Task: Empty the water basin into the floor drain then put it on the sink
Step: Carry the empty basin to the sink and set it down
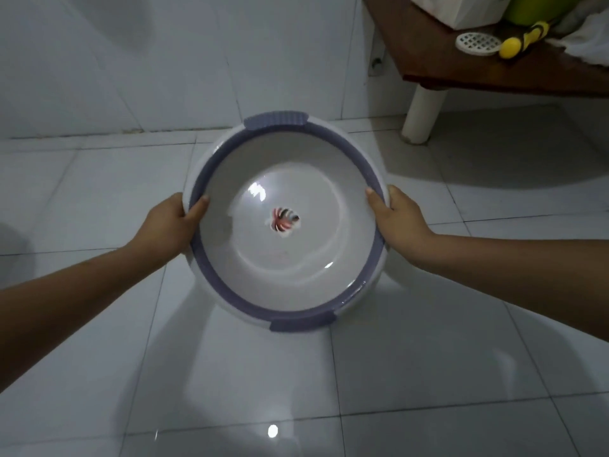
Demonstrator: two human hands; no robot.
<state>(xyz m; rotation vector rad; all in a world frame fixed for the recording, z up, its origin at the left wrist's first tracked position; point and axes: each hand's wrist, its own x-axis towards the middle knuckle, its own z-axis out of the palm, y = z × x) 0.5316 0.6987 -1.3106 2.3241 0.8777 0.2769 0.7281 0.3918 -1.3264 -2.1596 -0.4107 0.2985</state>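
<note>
Progress: the basin (283, 222) is held up over the tiled floor (99, 192), tipped so its open side faces the wearer. The inside looks nearly empty; a thin film or small pool seems to sit along the lower inner wall, with glints there, though I cannot be sure how much water is left. Judgement: the pouring step is probably finished or close to it. No floor drain is visible in this view, and no sink either, so the placing step is not yet done.

Left to right:

- Left hand (171, 222): arm stretched forward, hand wrapped on the basin's left rim, thumb hooked over the purple band on the inside, fingers behind the outer wall. A firm clasp.
- Basin: between both hands, off the floor, white with a purple rim band and two ribbed purple grips, one at the far edge and one at the near edge. A small coloured sticker (285, 219) marks the centre of the bottom.
- Right hand (397, 219): mirror pose, thumb inside the right rim, fingers outside, gripping tight.
- Upper right: a brown table (445, 54) on a pale leg, carrying a white soap dish (478, 43) and a yellow object (524, 39), well apart from the basin.
</note>
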